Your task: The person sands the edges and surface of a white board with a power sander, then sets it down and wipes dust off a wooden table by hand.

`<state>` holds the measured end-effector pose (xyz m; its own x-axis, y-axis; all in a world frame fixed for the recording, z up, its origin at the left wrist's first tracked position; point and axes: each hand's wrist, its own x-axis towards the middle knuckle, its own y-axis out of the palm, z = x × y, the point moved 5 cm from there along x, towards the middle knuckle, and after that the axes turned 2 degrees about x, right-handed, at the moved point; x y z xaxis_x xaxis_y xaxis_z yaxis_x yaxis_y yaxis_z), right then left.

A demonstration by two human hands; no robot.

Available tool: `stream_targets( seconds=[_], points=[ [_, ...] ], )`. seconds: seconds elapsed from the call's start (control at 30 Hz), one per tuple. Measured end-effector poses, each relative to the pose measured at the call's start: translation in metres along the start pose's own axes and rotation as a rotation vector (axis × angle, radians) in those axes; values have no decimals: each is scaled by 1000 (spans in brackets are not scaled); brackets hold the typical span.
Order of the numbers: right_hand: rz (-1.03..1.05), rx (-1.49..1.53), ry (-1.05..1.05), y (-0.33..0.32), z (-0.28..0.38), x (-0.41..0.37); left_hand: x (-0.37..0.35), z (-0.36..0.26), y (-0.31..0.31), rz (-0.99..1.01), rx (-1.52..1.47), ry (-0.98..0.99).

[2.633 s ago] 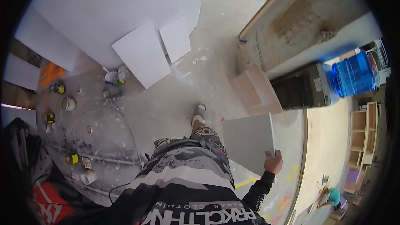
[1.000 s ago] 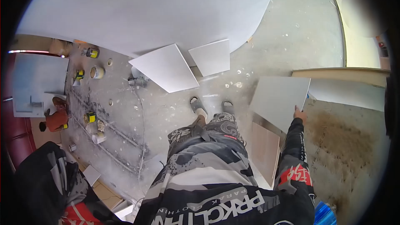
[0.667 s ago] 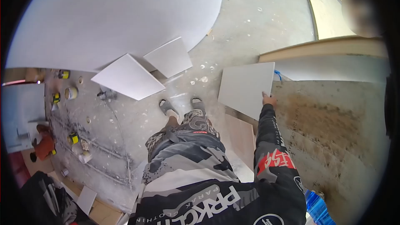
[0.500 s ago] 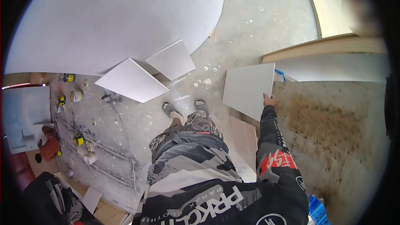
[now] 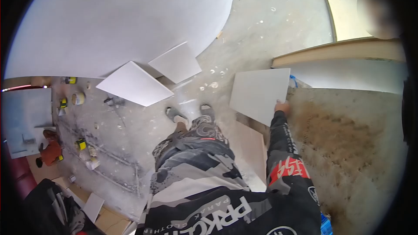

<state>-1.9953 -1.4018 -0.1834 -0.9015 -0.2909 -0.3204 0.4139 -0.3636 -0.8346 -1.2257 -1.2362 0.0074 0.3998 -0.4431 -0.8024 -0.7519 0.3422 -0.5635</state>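
Observation:
My right hand (image 5: 282,106) grips the lower right corner of a white rectangular panel (image 5: 259,93). I hold the panel out in front of me, beside the left edge of a dusty workbench top (image 5: 348,148). My right arm is in a black sleeve with red lettering. My left hand is out of view. My two feet in grey slippers (image 5: 174,114) stand on the concrete floor below the panel.
Two white panels (image 5: 133,83) lie on the floor against a large white sheet (image 5: 117,17). Yellow-banded cans (image 5: 78,99) and debris line the floor at left. A pale board (image 5: 252,152) leans under the bench. A person in orange (image 5: 51,152) crouches far left.
I have turned from facing a blue water bottle and shelves toward the workbench, carrying the white panel in my right hand. In the last half second it shifted slightly left.

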Motion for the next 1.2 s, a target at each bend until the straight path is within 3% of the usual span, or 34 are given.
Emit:
stream_targets(
  seconds=[0.1, 0.17, 0.27, 0.37, 0.67, 0.83, 0.93, 1.0, 1.1, 1.13, 1.17, 1.2],
  points=[
    [-62, -229, -79, -12, 3, -13, 0, 3, 6, 8, -16, -10],
    [-266, -366, -178, -4, -8, -8, -3, 7, 6, 3, -34, -21],
    [-86, -349, -144, -11, 20, -33, -16, 18, 2, -25, -61, -40],
    [-192, -567, -46, -37, 58, -65, -20, 24, 10, -30, -90, -56],
    [-124, -718, -43, -19, 27, -52, -36, 48, 20, -49, -185, -88],
    [-164, -740, -36, -36, 46, -58, -17, 57, 35, -35, -258, -106],
    [-75, -818, -68, -22, 53, -66, 3, 61, 36, -29, -290, -89],
    [73, -721, -6, 2, 61, -85, 15, 63, 28, -37, -318, -88],
    [304, -903, -188, 113, 24, -75, 51, 56, 30, -17, -353, -86],
    [330, -881, -169, 128, 50, -117, 67, 51, 30, -9, -362, -84],
    [372, -916, -385, 195, 28, -111, 81, 49, 31, -9, -374, -89],
    [441, -771, -370, 191, 74, -170, 92, 45, 29, -6, -382, -88]
  ],
)
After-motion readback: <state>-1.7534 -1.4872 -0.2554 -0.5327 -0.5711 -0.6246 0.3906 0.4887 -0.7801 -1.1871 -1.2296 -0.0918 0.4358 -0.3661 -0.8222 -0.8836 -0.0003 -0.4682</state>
